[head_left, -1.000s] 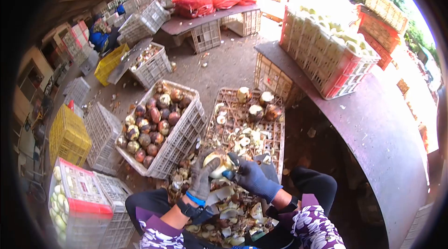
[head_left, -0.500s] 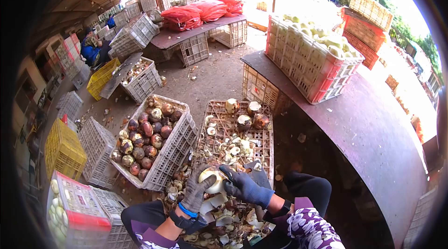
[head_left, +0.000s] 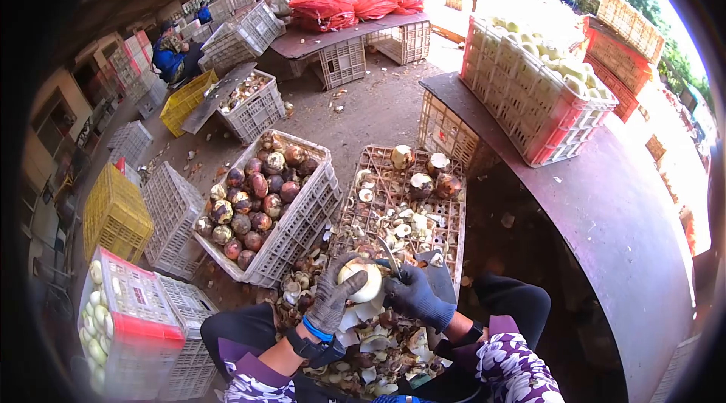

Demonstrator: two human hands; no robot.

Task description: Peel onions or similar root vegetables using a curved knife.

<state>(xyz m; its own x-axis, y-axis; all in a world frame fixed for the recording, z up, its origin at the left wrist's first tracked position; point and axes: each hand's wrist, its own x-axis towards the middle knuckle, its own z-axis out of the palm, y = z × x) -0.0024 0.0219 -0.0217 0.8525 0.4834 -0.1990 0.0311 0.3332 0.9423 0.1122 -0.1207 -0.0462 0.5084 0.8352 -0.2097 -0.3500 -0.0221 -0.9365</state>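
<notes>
Gloved left hand [head_left: 331, 299] cups a half-peeled bulb [head_left: 361, 280] over the flat crate [head_left: 446, 240]; right hand [head_left: 412, 293] grips a knife [head_left: 389, 255] — shallow, outward strokes look safest.

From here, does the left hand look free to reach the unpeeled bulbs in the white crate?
Probably not at once: the left hand is closed around a half-peeled bulb. The white crate sits open-topped beside it, nothing between.

Both hands meet over the peel heap [head_left: 363, 350], left hand [head_left: 333, 299] and right hand [head_left: 414, 296] either side of the peeled bulb [head_left: 361, 280]. Flat crate [head_left: 404, 206] just beyond; full crate [head_left: 265, 206] to its left; bench [head_left: 605, 214] curving right, carrying a loaded crate [head_left: 537, 93].
</notes>
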